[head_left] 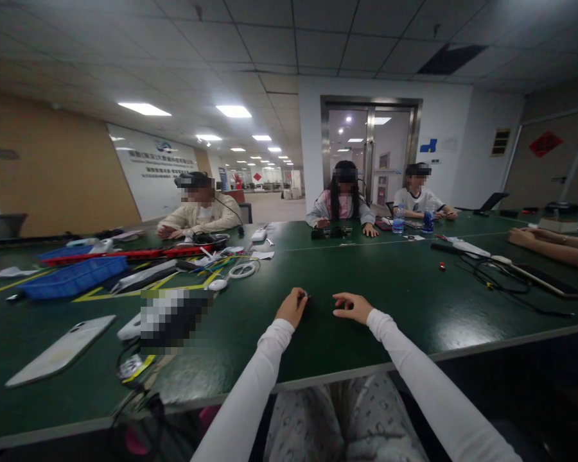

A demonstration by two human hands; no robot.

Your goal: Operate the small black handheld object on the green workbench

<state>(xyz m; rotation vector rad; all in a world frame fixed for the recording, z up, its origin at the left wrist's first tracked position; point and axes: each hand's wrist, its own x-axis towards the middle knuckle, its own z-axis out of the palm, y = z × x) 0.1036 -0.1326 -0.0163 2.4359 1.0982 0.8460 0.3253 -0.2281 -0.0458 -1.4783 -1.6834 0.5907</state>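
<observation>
Over the green table point(327, 359), my left hand point(291, 308) is closed in a pinch. A tiny dark, shiny piece point(307, 295) shows at its fingertips, too small to name. My right hand point(355, 308) is a short way to the right, thumb and fingers apart and curved, with nothing visible between them. Bare green tabletop lies between the two hands.
Left of me lie a phone point(62, 351), a blue tray point(74, 277), a white cable point(243, 269) and other clutter. To the right are a small red object point(442, 265) and black cables point(491, 279). Several people sit around the table.
</observation>
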